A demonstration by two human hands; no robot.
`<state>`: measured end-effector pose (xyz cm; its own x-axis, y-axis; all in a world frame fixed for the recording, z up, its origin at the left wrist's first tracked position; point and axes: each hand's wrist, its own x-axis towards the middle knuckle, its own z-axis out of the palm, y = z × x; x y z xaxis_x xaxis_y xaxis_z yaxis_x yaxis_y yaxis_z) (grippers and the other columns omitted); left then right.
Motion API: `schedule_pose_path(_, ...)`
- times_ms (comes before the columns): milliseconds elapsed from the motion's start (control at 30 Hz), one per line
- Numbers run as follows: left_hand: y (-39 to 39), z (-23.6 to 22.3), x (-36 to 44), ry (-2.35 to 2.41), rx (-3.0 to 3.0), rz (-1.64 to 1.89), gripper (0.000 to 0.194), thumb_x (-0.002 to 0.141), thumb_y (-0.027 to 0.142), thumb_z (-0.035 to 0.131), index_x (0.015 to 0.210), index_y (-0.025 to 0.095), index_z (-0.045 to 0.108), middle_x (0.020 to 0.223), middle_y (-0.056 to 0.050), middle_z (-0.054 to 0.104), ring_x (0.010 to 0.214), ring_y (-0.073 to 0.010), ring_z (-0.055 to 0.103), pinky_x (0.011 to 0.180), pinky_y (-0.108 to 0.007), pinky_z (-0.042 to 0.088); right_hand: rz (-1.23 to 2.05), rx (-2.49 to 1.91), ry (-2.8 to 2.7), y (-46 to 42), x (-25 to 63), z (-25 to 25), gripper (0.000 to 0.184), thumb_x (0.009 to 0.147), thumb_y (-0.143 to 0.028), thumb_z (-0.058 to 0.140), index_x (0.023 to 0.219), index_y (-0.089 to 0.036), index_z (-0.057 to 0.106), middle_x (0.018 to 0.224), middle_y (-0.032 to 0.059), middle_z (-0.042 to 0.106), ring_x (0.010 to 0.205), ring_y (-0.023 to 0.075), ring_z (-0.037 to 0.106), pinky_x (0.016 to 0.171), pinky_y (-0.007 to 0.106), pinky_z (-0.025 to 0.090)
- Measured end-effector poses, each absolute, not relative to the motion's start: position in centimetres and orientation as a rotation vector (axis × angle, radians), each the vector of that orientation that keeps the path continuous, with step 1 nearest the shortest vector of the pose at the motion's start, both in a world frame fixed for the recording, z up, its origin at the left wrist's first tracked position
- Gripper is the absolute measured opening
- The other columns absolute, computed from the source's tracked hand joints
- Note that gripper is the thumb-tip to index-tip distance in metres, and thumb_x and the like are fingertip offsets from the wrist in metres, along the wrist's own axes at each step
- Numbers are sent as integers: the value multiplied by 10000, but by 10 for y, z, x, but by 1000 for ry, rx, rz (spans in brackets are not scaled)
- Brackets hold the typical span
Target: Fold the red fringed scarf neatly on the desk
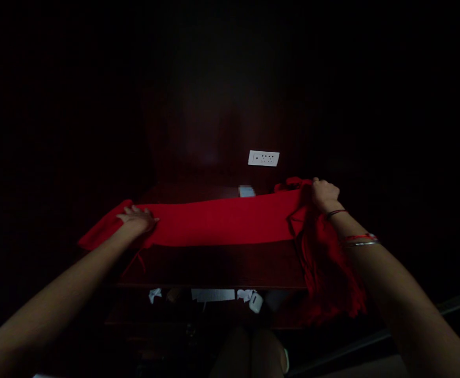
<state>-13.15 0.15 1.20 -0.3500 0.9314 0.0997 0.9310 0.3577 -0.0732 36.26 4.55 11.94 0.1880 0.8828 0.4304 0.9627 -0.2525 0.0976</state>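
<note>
A long red scarf (222,223) lies stretched across a dark wooden table (214,265). My left hand (137,219) rests flat on its left end, fingers spread. At the right end, my right hand (324,194) is closed round a bunch of the cloth. The fringed end (332,278) hangs over the table's right edge below that hand. Bracelets (357,240) sit on my right wrist.
A white wall socket (263,158) is on the dark panel behind the table. A small pale object (247,191) lies at the table's back. Below the front edge, a shelf holds white papers (212,295) and a small white item (255,302). The surroundings are very dark.
</note>
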Motion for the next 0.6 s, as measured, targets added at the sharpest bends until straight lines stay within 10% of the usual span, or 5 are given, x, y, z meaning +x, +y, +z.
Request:
schedule_pose_path(200, 20, -4, -30, -1964, -2423, -30, 607, 740, 607, 168, 1262, 297, 173, 1351, -38, 39, 1207, -267, -3, 919, -484, 110, -395, -2026, -1868, 56, 348, 119, 237, 690, -187, 468, 883, -94, 571, 856, 134, 597, 783, 200, 555, 635, 238, 397)
schedule_pose_path(600, 53, -21, -1, -2097, -2636, 81, 687, 664, 689, 152, 1257, 352, 68, 1341, -2, -62, 1183, -316, -75, 889, -557, 61, -86, -1694, -1924, 58, 318, 100, 333, 609, -96, 522, 938, -134, 550, 840, 51, 602, 766, 136, 543, 669, 201, 399)
